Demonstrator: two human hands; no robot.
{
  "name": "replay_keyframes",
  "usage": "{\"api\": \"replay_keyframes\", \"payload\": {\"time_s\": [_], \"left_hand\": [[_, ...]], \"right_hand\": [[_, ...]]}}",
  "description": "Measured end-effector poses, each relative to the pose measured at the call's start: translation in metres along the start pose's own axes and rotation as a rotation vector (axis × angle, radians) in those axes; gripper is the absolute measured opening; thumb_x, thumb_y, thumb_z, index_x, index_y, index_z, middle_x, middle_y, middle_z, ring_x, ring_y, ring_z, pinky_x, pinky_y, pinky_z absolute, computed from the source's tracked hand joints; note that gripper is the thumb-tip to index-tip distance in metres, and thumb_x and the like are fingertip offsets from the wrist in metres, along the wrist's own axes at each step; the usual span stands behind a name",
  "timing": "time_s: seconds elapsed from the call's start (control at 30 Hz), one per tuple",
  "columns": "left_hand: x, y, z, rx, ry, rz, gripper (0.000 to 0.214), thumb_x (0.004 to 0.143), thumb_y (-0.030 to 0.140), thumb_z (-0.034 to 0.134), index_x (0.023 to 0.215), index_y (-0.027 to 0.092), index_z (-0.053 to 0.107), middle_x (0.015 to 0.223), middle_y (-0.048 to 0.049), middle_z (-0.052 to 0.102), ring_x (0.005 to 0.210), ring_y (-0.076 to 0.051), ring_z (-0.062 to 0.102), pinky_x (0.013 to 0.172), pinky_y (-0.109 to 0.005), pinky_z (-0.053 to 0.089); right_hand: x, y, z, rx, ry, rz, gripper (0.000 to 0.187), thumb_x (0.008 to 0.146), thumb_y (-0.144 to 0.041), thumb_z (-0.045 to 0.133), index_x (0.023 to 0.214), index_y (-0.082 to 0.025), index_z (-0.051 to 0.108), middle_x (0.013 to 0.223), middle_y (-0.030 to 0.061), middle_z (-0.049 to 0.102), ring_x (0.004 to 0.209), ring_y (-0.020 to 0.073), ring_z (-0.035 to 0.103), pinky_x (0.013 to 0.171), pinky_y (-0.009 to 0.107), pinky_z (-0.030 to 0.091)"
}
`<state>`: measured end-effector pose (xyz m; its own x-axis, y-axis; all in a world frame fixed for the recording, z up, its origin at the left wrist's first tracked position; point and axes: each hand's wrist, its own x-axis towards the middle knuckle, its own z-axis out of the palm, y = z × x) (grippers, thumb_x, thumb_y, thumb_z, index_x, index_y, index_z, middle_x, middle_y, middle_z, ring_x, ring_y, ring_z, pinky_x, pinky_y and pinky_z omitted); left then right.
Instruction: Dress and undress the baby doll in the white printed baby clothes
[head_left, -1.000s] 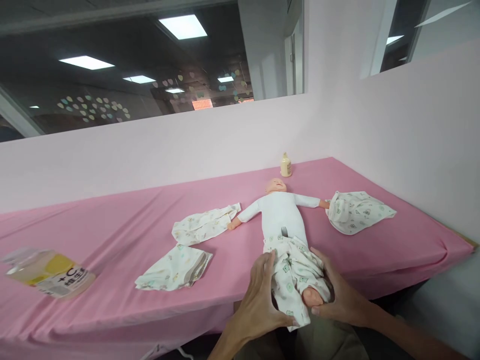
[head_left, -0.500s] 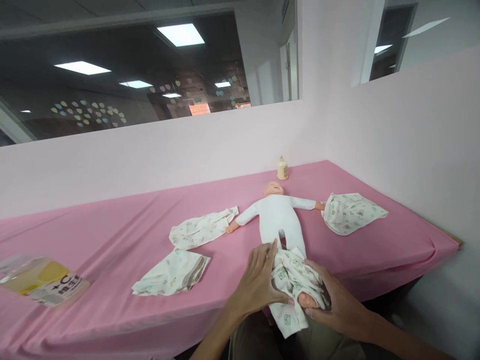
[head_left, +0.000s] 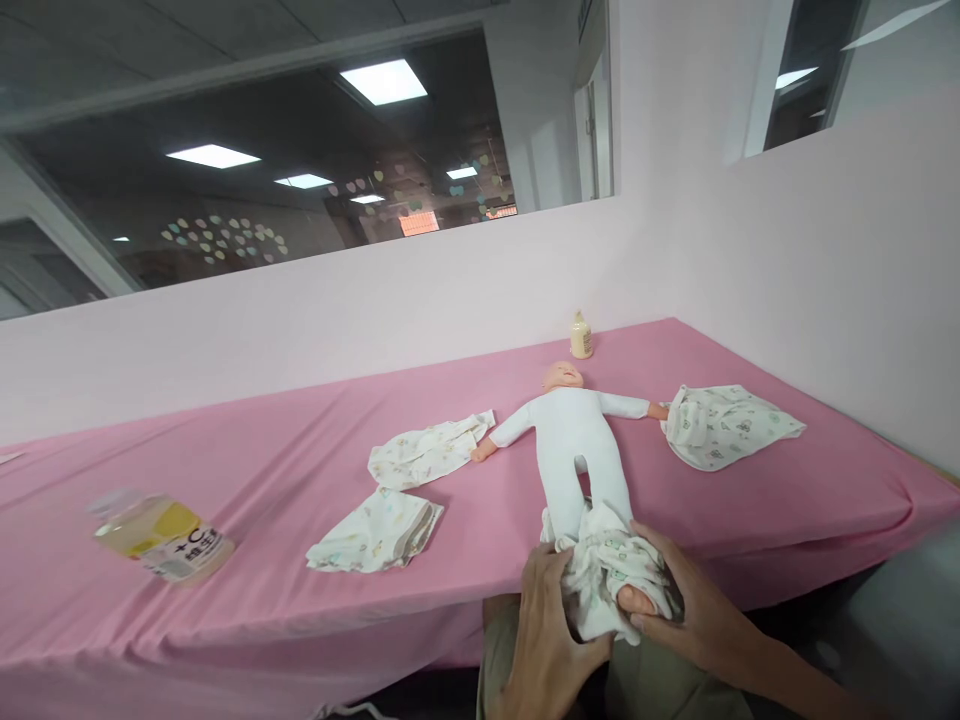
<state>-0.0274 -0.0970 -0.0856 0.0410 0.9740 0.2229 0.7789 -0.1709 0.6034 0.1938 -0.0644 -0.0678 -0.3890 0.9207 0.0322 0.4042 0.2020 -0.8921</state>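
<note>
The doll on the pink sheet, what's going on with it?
A person has both bare hands on a patterned garment bunched around the lower legs of the doll, which lies on its back in a white suit. The left hand and right hand grip the cloth from either side, and one bare foot shows by the right thumb. The upper legs are uncovered by the garment. A small bottle stands beyond the doll's head.
</note>
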Motion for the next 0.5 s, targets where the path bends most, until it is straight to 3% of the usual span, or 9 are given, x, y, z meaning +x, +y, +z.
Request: {"api": "replay_keyframes", "payload": {"time_s": [0.1, 0.23, 0.37, 0.5], "left_hand": [[-0.006, 0.007, -0.003, -0.065, -0.037, -0.084, 0.062, 0.065, 0.020, 0.062, 0.126, 0.020, 0.051, 0.133, -0.0106, 0.050, 0.128, -0.029, 0.042, 0.108, -0.047, 0.038], [-0.009, 0.018, -0.015, -0.103, -0.090, -0.143, 0.058, 0.066, 0.022, 0.062, 0.123, 0.020, 0.057, 0.128, -0.0082, 0.058, 0.125, -0.029, 0.046, 0.108, -0.046, 0.036], [-0.010, 0.025, -0.024, -0.201, -0.097, -0.235, 0.057, 0.062, 0.019, 0.063, 0.119, 0.020, 0.059, 0.135, -0.0073, 0.055, 0.125, -0.028, 0.048, 0.107, -0.042, 0.037], [-0.011, 0.028, -0.033, -0.280, -0.181, -0.254, 0.058, 0.059, 0.013, 0.058, 0.115, 0.022, 0.058, 0.138, -0.0056, 0.053, 0.120, -0.025, 0.052, 0.102, -0.036, 0.041]], "right_hand": [[-0.004, -0.001, -0.002, -0.020, 0.015, -0.008, 0.075, 0.080, -0.048, 0.062, 0.145, -0.024, 0.034, 0.150, 0.0117, 0.039, 0.137, 0.0323, 0.035, 0.114, 0.053, 0.029], [-0.008, -0.015, -0.013, -0.036, -0.017, -0.025, 0.071, 0.083, -0.052, 0.057, 0.144, -0.021, 0.037, 0.147, 0.0130, 0.042, 0.136, 0.0316, 0.037, 0.113, 0.049, 0.031], [-0.010, -0.029, -0.024, -0.039, -0.072, -0.024, 0.067, 0.085, -0.053, 0.055, 0.141, -0.020, 0.041, 0.145, 0.0122, 0.045, 0.134, 0.0289, 0.040, 0.112, 0.044, 0.034], [-0.011, -0.031, -0.025, -0.019, -0.076, -0.012, 0.068, 0.083, -0.051, 0.059, 0.141, -0.020, 0.041, 0.138, 0.0131, 0.051, 0.127, 0.0283, 0.048, 0.108, 0.042, 0.039]]}}
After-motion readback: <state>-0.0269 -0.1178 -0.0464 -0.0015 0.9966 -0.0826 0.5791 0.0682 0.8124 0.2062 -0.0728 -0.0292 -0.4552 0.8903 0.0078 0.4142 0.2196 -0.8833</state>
